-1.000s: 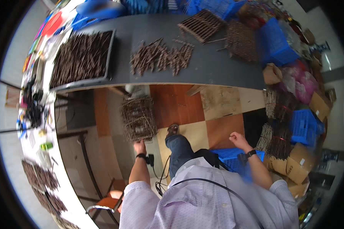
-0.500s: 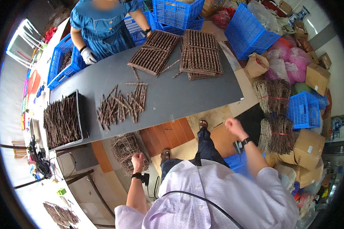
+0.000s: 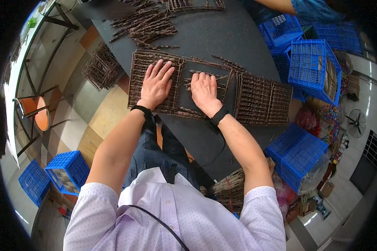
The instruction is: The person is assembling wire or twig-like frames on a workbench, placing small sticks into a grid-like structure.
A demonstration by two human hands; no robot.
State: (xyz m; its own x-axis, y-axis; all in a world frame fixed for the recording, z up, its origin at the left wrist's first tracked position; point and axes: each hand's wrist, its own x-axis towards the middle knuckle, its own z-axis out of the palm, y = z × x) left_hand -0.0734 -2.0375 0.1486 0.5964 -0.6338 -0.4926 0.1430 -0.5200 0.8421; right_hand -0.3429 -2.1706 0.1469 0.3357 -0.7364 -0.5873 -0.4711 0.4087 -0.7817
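Note:
My left hand [image 3: 155,85] lies flat, fingers spread, on a brown panel of twig-like sticks [image 3: 140,62] set in rows within a rectangular frame. A gap at the right of this panel shows the dark tabletop. Over that gap my right hand [image 3: 206,93] is curled down, with short brown sticks [image 3: 187,83] poking out at both sides of its fingers. Its fingertips are partly hidden. Just to the right lies a second panel [image 3: 262,99], packed with rows of sticks. Beyond my left hand is a loose pile of the same sticks [image 3: 153,28].
The dark grey table [image 3: 213,35] spreads beneath the work. Another panel [image 3: 197,4] lies at its far edge. A co-worker's arm [image 3: 278,5] shows at the top right. Blue crates [image 3: 312,67] stand at right, and bundled sticks [image 3: 228,190] sit beside my right elbow.
Half a second ago I stood back from the table with both hands raised and curled. Now I am at the table, view turned, with both hands down on the stick panel.

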